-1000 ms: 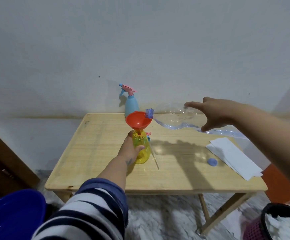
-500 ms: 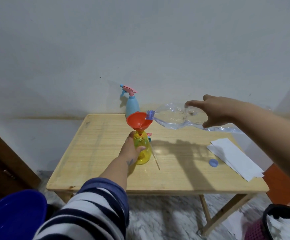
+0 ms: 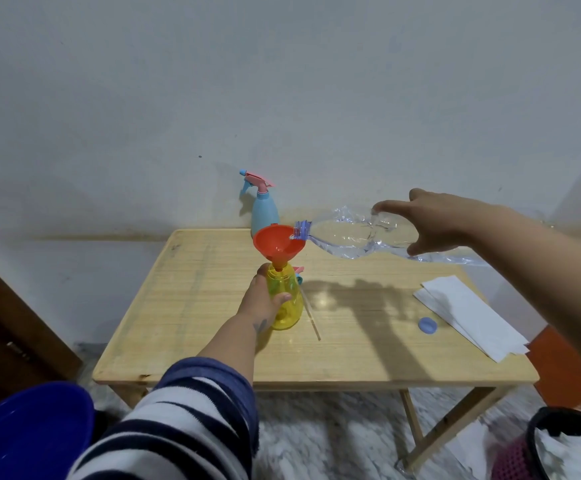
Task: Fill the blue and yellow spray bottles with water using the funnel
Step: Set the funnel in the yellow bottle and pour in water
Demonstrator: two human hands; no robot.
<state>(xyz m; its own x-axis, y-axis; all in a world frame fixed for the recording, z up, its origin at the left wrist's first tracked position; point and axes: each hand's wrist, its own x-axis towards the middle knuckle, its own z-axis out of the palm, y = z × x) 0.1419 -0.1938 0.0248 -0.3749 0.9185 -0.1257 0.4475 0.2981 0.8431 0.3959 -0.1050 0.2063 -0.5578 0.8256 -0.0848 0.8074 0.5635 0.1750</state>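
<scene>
The left hand [image 3: 260,299] is wrapped around the transparent yellow plastic spray bottle [image 3: 283,299], with the thumb on the front of it and the other fingers behind, so the bottle is held firmly where it stands on the light wooden table [image 3: 212,306]. The bottle has no spray head on it. In its neck sits the orange-red plastic funnel [image 3: 277,245], upright.

The right hand [image 3: 436,220] grips the crumpled clear plastic water bottle [image 3: 354,235] from above, the fingers spread wide over its body and the thumb under it. This bottle lies almost horizontal in the air, and its mouth with the blue ring rests at the right edge of the funnel. Whether water is running into the funnel I cannot tell clearly.

The light blue plastic spray bottle with pink trigger head [image 3: 263,209] stands behind the funnel, near the wall, untouched. A small blue bottle cap [image 3: 427,325] lies on the table beside folded white paper sheets [image 3: 469,317]. A thin straw-like tube [image 3: 311,315] lies just right of the yellow bottle.
</scene>
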